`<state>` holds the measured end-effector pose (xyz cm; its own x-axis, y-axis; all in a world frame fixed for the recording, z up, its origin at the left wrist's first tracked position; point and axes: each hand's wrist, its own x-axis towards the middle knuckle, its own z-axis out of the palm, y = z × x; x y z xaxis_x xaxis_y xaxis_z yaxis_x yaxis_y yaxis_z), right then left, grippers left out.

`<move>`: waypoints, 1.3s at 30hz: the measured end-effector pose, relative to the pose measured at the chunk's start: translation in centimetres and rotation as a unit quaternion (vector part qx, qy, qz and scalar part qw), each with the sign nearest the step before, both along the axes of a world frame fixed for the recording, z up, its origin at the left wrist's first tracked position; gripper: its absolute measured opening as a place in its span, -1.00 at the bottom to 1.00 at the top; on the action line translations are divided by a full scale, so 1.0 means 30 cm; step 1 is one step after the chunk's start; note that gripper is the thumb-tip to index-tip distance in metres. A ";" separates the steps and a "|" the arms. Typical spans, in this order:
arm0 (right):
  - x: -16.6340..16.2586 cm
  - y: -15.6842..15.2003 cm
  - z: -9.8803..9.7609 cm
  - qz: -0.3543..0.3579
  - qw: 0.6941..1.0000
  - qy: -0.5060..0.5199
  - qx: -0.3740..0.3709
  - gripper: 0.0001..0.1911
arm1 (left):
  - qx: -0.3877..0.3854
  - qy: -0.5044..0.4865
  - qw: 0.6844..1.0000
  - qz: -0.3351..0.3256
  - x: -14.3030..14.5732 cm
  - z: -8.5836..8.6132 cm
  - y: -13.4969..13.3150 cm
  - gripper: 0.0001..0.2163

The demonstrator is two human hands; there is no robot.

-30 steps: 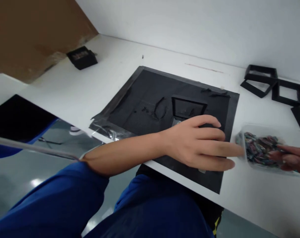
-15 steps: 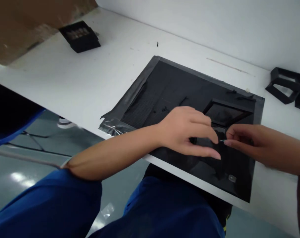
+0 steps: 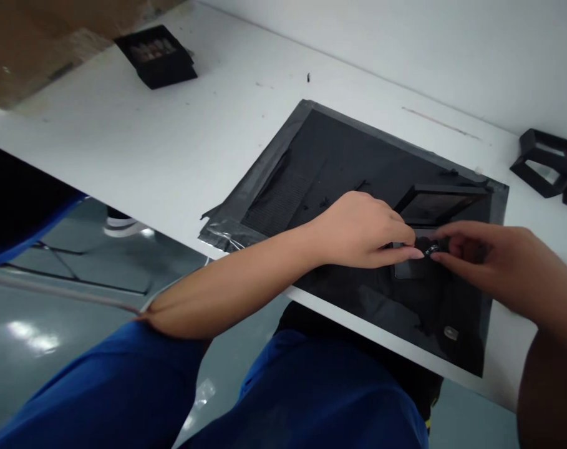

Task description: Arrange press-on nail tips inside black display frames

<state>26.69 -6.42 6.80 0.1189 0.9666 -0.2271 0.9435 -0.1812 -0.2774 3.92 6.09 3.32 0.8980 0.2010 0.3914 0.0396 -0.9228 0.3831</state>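
Note:
Over the black mat (image 3: pixel 381 143), my hands meet at a small dark piece (image 3: pixel 430 249) with shiny highlights. Its exact kind is too small to make out. My right hand (image 3: pixel 493 249) pinches it from the right between thumb and forefinger. From the other side, my left hand (image 3: pixel 367 231) has its thumb and fingers closed at the piece's left edge. Just behind the hands a black frame-like lid (image 3: pixel 442 206) with a dark panel stands tilted. Below the fingers lies a greyish flat rectangle (image 3: pixel 408 269), partly covered by my left hand.
Black frames (image 3: pixel 545 162) stand at the right of the white table (image 3: pixel 227 112). A black box with several small items (image 3: pixel 156 56) sits far left beside brown cardboard (image 3: pixel 53 50). Black scraps (image 3: pixel 362 184) and a small clear piece (image 3: pixel 450 333) lie on the mat.
My left hand has closed from a spread pose and now reaches the small piece. My right hand has turned and risen slightly, and more of the dark piece shows. The view has shifted a little.

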 end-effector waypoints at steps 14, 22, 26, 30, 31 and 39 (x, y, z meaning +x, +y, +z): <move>-0.032 -0.014 -0.065 0.048 0.991 0.037 0.116 -0.81 | -0.062 0.156 0.985 0.029 -0.016 0.020 0.027 -0.77; -0.048 -0.014 -0.119 0.119 0.957 0.003 0.263 -0.90 | -0.094 0.177 0.980 0.014 -0.012 0.024 0.041 -0.76; -0.067 -0.008 -0.125 0.143 0.949 0.032 0.280 -0.90 | -0.113 0.169 0.979 0.012 -0.010 0.014 0.047 -0.75; -0.071 -0.011 -0.130 0.134 0.948 0.038 0.286 -0.90 | -0.121 0.162 0.979 0.015 -0.013 0.007 0.049 -0.81; -0.069 -0.012 -0.131 0.132 0.948 0.042 0.287 -0.90 | -0.122 0.160 0.979 0.016 -0.013 0.007 0.049 -0.81; -0.069 -0.019 -0.134 0.129 0.946 0.033 0.295 -0.89 | -0.083 0.145 0.985 0.041 0.006 -0.013 0.034 -0.66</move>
